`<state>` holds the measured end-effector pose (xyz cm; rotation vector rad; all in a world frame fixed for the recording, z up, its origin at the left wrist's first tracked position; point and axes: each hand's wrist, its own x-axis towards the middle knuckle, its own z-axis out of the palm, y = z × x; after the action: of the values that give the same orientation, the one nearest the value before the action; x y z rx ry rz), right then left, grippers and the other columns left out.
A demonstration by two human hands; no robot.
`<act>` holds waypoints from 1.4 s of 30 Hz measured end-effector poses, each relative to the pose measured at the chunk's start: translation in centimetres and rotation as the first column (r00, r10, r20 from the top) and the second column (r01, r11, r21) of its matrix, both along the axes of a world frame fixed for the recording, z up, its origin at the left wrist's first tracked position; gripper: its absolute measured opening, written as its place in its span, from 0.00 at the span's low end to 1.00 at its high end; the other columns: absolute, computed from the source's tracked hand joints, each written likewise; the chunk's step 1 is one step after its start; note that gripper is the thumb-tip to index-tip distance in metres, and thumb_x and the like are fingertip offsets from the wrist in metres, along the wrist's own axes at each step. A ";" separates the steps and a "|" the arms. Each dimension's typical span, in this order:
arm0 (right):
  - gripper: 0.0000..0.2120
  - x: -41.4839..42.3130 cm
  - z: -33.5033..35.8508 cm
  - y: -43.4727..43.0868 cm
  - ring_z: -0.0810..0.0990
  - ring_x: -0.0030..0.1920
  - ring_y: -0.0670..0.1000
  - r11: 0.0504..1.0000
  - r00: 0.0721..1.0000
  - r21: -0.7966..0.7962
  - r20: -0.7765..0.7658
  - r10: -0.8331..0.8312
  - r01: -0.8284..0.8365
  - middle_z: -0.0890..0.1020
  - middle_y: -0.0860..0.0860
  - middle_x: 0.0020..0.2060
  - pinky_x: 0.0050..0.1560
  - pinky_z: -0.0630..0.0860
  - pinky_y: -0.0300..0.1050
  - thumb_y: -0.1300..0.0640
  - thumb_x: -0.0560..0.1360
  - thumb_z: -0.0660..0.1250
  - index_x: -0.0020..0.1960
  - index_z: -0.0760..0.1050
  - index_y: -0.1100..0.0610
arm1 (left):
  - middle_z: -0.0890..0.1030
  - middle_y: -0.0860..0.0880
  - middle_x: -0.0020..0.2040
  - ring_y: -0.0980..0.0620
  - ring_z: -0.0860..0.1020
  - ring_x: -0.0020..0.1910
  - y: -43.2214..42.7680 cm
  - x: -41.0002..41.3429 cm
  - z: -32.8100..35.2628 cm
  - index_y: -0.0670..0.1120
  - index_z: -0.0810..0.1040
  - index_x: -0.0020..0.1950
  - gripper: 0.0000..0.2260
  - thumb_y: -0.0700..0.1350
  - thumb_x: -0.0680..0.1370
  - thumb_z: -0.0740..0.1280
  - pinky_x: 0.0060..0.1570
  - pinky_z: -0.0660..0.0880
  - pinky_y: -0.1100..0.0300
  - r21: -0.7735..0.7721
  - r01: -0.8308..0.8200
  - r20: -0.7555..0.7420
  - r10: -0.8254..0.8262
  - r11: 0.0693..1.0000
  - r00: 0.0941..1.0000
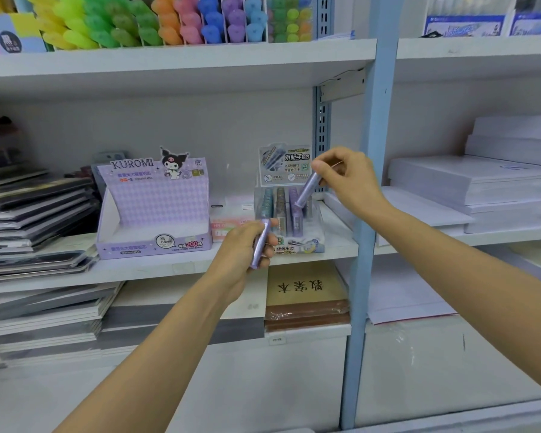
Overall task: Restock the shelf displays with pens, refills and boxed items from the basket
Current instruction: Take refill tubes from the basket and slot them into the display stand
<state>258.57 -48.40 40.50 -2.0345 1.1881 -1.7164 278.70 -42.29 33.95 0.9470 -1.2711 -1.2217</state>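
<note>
A clear display stand (317, 228) with upright refill tubes in several colours sits on the middle shelf. My right hand (345, 179) pinches a purple refill tube (306, 189) by its top end, tilted, with its lower end over the stand's purple column. My left hand (247, 248) grips a second purple refill tube (260, 243) in front of the stand, near the shelf edge. A purple Kuromi display box (152, 210) stands to the left with its tray open. The basket is out of view.
A pink lead box (228, 228) sits between the two displays. Stacked notebooks (35, 220) fill the left of the shelf, white paper reams (475, 185) the right bay. A blue upright post (364, 214) divides the bays. Coloured markers (156, 20) line the top shelf.
</note>
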 end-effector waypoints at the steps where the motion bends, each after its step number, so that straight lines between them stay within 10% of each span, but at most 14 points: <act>1: 0.03 0.0 -0.2 -0.3 0.82 0.40 0.53 0.999 0.998 -0.005 -0.038 -0.052 0.052 0.82 0.52 0.39 0.45 0.80 0.46 0.56 0.77 0.68 0.47 0.80 0.55 | 0.80 0.51 0.34 0.56 0.75 0.30 0.0 0.0 -0.1 0.47 0.79 0.58 0.10 0.47 0.83 0.59 0.30 0.73 0.64 -0.033 0.011 0.020 -0.010 0.999 1.000; 13: 0.05 0.4 -2.0 -4.3 0.72 0.33 0.41 0.951 0.913 -0.087 -0.266 -0.310 0.298 0.79 0.48 0.37 0.36 0.65 0.33 0.57 0.77 0.69 0.46 0.81 0.58 | 0.80 0.49 0.37 0.54 0.74 0.34 -0.2 0.6 -0.3 0.43 0.77 0.57 0.08 0.42 0.83 0.60 0.34 0.72 0.64 -0.044 0.054 -0.056 -0.057 0.998 0.997; 22: 0.06 0.3 -3.0 -5.1 0.76 0.38 0.49 0.971 0.873 -0.029 -0.431 -0.226 0.237 0.82 0.53 0.39 0.43 0.71 0.43 0.57 0.77 0.69 0.46 0.82 0.59 | 0.78 0.49 0.42 0.55 0.76 0.39 -0.7 0.8 -1.1 0.45 0.79 0.57 0.07 0.40 0.81 0.63 0.39 0.78 0.64 -0.078 0.022 -0.067 -0.027 0.997 0.997; 37: 0.10 0.9 -4.2 -5.3 0.79 0.41 0.51 0.971 0.895 0.014 -0.390 -0.216 0.240 0.80 0.51 0.38 0.45 0.76 0.45 0.56 0.78 0.66 0.43 0.82 0.59 | 0.82 0.49 0.42 0.55 0.79 0.41 -1.5 0.8 -1.5 0.39 0.79 0.61 0.13 0.40 0.77 0.68 0.42 0.79 0.63 -0.084 -0.046 -0.037 0.043 0.995 0.998; 42: 0.05 1.3 -2.6 -2.0 0.77 0.37 0.42 1.000 0.991 0.010 -0.133 0.004 -0.002 0.81 0.46 0.42 0.41 0.73 0.36 0.54 0.79 0.65 0.50 0.80 0.53 | 0.85 0.51 0.44 0.57 0.83 0.43 -1.5 0.4 -1.2 0.44 0.79 0.61 0.13 0.42 0.77 0.70 0.49 0.81 0.58 -0.086 -0.041 -0.041 0.037 0.995 0.998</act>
<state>259.85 -50.39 37.94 -2.1735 1.2297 -1.5911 279.14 -43.80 32.78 0.8768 -1.2586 -1.1407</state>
